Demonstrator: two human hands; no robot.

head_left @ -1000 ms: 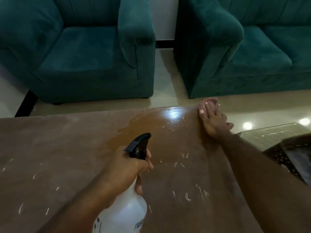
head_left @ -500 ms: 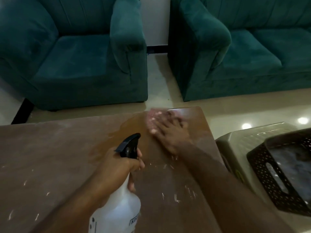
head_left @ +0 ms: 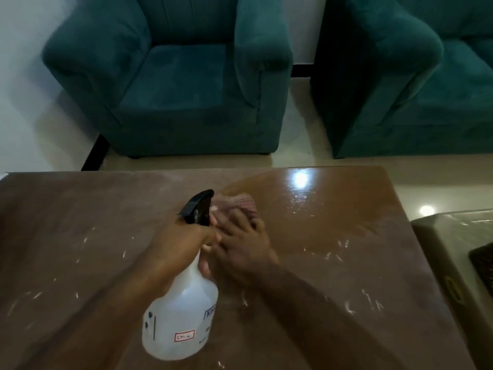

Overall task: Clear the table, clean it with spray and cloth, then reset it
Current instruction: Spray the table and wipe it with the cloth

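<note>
- The desk [head_left: 80, 209] carries none of its usual things, so the clearing step looks done; I judge the task to be in its cleaning step, with the reset not yet begun.
- Left of the spray bottle [head_left: 181, 316], the desk top is dull and flecked with pale scraps — that stretch reads as unwiped. Right of the bottle and toward the far edge, the surface is darker, wet and shiny under a reflected lamp, so roughly that far-right part has been treated.
- The left hand [head_left: 176, 249] grips the bottle by its neck, its fingers [head_left: 210, 236] curled round below the black trigger head; the bottle's white body hangs tilted over the desk's near-middle.
- Just right of the bottle's head, the right hand [head_left: 240, 249] lies palm-down, its fingers [head_left: 234, 220] spread flat, pressing the pinkish cloth [head_left: 244, 205] to the desk; the cloth peeks out beyond the fingertips, on the far side.
- Far right of the bottle, off the desk, a pale lidded bin [head_left: 458, 257] stands beside the desk with a dark basket [head_left: 482, 260] on it — what they hold cannot be seen.
</note>
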